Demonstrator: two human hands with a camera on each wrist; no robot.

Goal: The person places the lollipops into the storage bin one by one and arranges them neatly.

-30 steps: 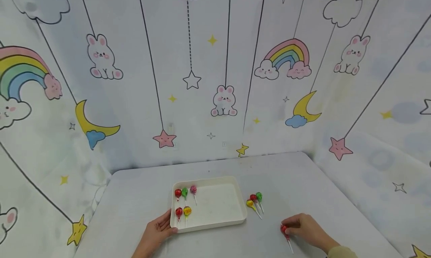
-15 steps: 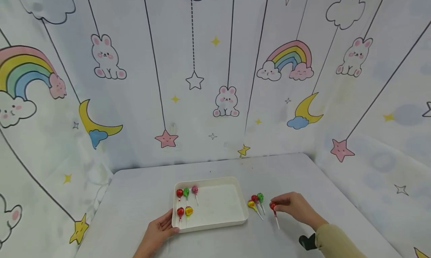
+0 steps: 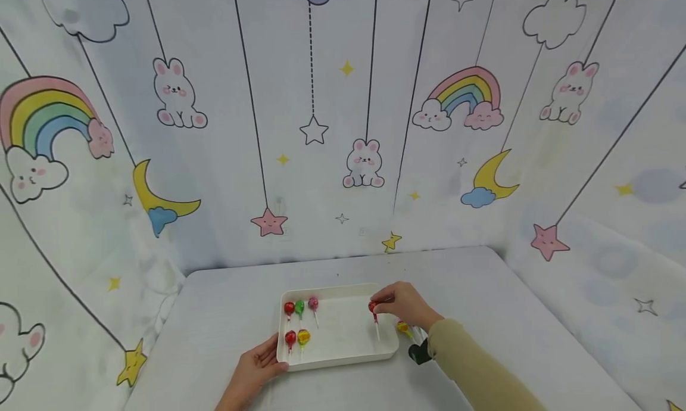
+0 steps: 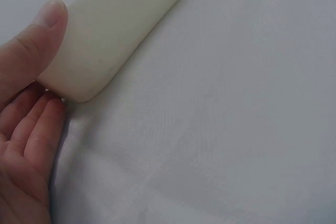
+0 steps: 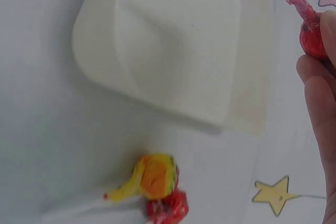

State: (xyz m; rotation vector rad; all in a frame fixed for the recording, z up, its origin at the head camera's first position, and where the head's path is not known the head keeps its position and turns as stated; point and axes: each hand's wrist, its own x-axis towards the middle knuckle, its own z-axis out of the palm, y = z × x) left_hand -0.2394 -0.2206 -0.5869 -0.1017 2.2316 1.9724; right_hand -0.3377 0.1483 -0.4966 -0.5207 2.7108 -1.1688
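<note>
My left hand (image 3: 257, 364) grips the near-left corner of a white rectangular tray (image 3: 343, 360), its thumb against the outer wall in the left wrist view. Over the tray's right end, my right hand (image 3: 404, 304) pinches a red-wrapped lollipop (image 3: 372, 307) by its head, stick pointing down. In the tray's left part, a red lollipop (image 3: 289, 308), a green lollipop (image 3: 299, 306) and a pink lollipop (image 3: 313, 304) form the far row. Closer to me lie another red lollipop (image 3: 290, 338) and a yellow-orange lollipop (image 3: 303, 337).
Right of the tray, a yellow lollipop (image 3: 403, 327) lies on the white table (image 3: 214, 315), partly under my right forearm. Beside it, a red lollipop (image 5: 169, 207) shows in the right wrist view. A patterned wall cloth (image 3: 236, 131) rises behind the table.
My right hand has carried the red lollipop left from the table's right side to above the tray, passing over the loose lollipops. My left hand keeps its grip on the tray.
</note>
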